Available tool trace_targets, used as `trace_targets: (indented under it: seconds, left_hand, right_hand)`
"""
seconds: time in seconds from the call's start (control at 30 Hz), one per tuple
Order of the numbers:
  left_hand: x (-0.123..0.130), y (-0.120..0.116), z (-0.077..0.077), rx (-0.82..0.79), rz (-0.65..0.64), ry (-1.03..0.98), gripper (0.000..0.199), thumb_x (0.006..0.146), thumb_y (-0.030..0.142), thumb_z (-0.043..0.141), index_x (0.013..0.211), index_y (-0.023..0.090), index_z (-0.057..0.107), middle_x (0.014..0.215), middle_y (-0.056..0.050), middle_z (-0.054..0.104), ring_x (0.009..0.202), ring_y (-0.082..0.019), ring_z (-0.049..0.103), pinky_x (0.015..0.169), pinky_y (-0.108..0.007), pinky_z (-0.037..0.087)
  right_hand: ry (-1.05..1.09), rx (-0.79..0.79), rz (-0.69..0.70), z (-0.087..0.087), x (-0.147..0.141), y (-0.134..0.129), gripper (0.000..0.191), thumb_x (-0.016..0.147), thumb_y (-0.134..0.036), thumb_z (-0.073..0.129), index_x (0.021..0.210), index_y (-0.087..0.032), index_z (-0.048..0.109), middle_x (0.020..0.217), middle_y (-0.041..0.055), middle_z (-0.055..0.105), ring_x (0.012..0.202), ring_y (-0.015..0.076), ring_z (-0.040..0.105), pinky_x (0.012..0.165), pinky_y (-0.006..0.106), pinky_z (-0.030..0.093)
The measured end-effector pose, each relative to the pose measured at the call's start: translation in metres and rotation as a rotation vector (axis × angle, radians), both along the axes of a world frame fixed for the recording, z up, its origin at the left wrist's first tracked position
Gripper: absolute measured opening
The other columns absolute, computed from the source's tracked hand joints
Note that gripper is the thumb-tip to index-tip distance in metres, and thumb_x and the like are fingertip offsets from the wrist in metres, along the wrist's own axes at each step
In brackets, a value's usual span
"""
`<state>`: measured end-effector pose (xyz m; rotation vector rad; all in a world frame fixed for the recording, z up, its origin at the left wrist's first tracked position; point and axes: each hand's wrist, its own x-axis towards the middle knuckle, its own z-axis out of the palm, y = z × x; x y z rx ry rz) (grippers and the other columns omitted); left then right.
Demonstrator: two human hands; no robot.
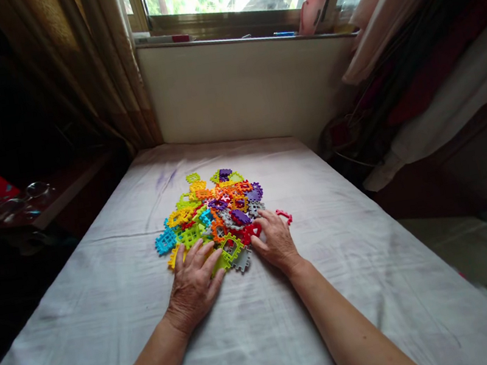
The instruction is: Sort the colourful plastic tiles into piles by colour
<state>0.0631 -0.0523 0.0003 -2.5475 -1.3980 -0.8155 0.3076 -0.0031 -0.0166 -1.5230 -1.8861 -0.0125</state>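
Observation:
A pile of notched plastic building tiles [217, 208] in yellow, green, orange, red, blue, purple and grey lies on the white-sheeted surface. My left hand [194, 280] rests palm down at its near left edge, fingers spread and touching yellow and lime green tiles. At the right edge, my right hand [277, 240] has its thumb and bent fingers apart beside a red tile [249, 232]. Its fingertips reach the pile next to a grey tile [255, 207]. A lime green tile [232, 247] and a grey tile [242, 260] lie between the hands. Another red tile [285, 216] sits just beyond my right hand.
A pale sheet [118, 295] covers the surface. A window sill [244, 39] behind holds a pink cup [312, 14] and pens. A brown curtain [111, 61] hangs at left, near glasses [39, 189] on a dark side table. Clothes [446, 95] hang at right.

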Motion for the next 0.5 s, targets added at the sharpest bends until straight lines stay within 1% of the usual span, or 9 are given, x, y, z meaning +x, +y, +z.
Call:
trace_targets:
  seconds: [0.07, 0.1, 0.13, 0.2, 0.27, 0.33, 0.4, 0.5]
  left_hand:
    - [-0.001, 0.001, -0.001, -0.004, -0.005, 0.001, 0.036, 0.092, 0.033, 0.053, 0.126, 0.027, 0.064, 0.134, -0.008, 0.064, 0.135, -0.03, 0.049, 0.119, -0.059, 0.021]
    - [-0.001, 0.002, -0.001, -0.005, -0.009, 0.0, 0.035, 0.093, 0.033, 0.053, 0.126, 0.027, 0.064, 0.134, -0.008, 0.064, 0.135, -0.03, 0.048, 0.119, -0.06, 0.021]
    - [-0.002, 0.002, -0.001, -0.008, -0.01, -0.003, 0.035, 0.093, 0.032, 0.052, 0.125, 0.027, 0.064, 0.135, -0.008, 0.064, 0.135, -0.03, 0.048, 0.118, -0.06, 0.022]
    - [-0.003, 0.003, -0.002, -0.018, -0.012, -0.017, 0.033, 0.093, 0.032, 0.052, 0.123, 0.027, 0.065, 0.135, -0.008, 0.063, 0.135, -0.03, 0.048, 0.118, -0.06, 0.022]
    - [-0.004, 0.004, -0.002, -0.028, -0.011, -0.037, 0.032, 0.093, 0.031, 0.052, 0.121, 0.028, 0.066, 0.135, -0.008, 0.063, 0.135, -0.03, 0.048, 0.118, -0.06, 0.022]
    - [-0.004, 0.004, -0.002, -0.034, -0.01, -0.049, 0.032, 0.093, 0.031, 0.052, 0.121, 0.028, 0.067, 0.135, -0.008, 0.063, 0.136, -0.03, 0.048, 0.118, -0.06, 0.023]
    - [-0.004, 0.004, -0.001, -0.04, -0.015, -0.047, 0.034, 0.092, 0.033, 0.053, 0.123, 0.028, 0.066, 0.136, -0.008, 0.063, 0.137, -0.03, 0.046, 0.118, -0.061, 0.022]
    - [-0.003, 0.003, 0.0, -0.05, -0.051, -0.018, 0.044, 0.09, 0.038, 0.056, 0.133, 0.03, 0.06, 0.143, -0.009, 0.057, 0.14, -0.031, 0.042, 0.119, -0.061, 0.021]
  right_hand:
    - [0.044, 0.049, 0.032, 0.002, 0.004, 0.001, 0.028, 0.084, -0.029, 0.061, 0.109, -0.019, 0.067, 0.126, 0.0127, 0.065, 0.12, 0.0264, 0.055, 0.104, 0.042, 0.039]
    - [0.062, 0.068, 0.024, 0.003, 0.007, 0.002, 0.028, 0.086, -0.03, 0.06, 0.11, -0.019, 0.066, 0.12, 0.0117, 0.068, 0.114, 0.025, 0.058, 0.101, 0.04, 0.041]
    - [0.072, 0.08, -0.009, 0.004, 0.012, 0.003, 0.028, 0.088, -0.032, 0.058, 0.111, -0.019, 0.066, 0.115, 0.0108, 0.069, 0.108, 0.0242, 0.06, 0.099, 0.039, 0.041]
    - [0.06, 0.08, -0.133, 0.006, 0.024, 0.004, 0.029, 0.091, -0.035, 0.056, 0.113, -0.019, 0.067, 0.11, 0.0106, 0.07, 0.102, 0.0247, 0.06, 0.094, 0.038, 0.041]
    - [0.014, 0.041, -0.276, 0.006, 0.036, 0.006, 0.03, 0.092, -0.036, 0.056, 0.113, -0.019, 0.069, 0.11, 0.0121, 0.069, 0.102, 0.0267, 0.057, 0.092, 0.04, 0.04]
    - [-0.034, -0.011, -0.381, 0.003, 0.046, 0.006, 0.031, 0.09, -0.037, 0.058, 0.112, -0.019, 0.07, 0.112, 0.0133, 0.068, 0.103, 0.0284, 0.055, 0.09, 0.041, 0.039]
    - [-0.073, -0.029, -0.418, -0.001, 0.05, 0.007, 0.033, 0.088, -0.038, 0.061, 0.114, -0.021, 0.071, 0.116, 0.0134, 0.067, 0.105, 0.0292, 0.054, 0.091, 0.042, 0.038]
    - [-0.13, -0.012, -0.385, -0.007, 0.05, 0.008, 0.03, 0.086, -0.035, 0.063, 0.114, -0.028, 0.072, 0.122, 0.0111, 0.066, 0.112, 0.0297, 0.052, 0.092, 0.043, 0.038]
